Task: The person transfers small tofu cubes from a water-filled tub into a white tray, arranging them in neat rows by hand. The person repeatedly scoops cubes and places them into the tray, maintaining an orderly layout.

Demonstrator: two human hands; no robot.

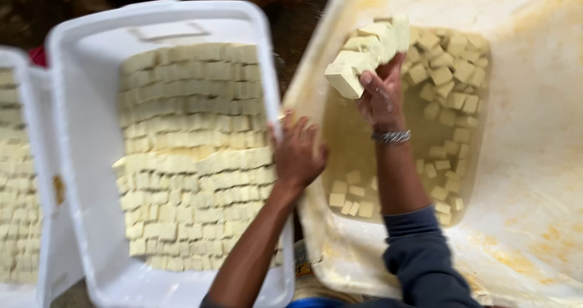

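My right hand (381, 95) holds up a stack of pale cream cubes (363, 54) above a large cream tub (534, 162). In the tub, many loose cubes (449, 77) lie in a pool of cloudy yellowish liquid. A beaded bracelet (392, 136) circles my right wrist, and the dark sleeve is pushed up. My left hand (296, 153) rests on the right rim of a white plastic crate (85, 101). That crate is packed with neat rows of the same cubes (194, 156).
A second white crate (18, 180) full of cubes stands at the far left, touching the first. Dark ground (291, 16) shows between the crate and the tub at the top.
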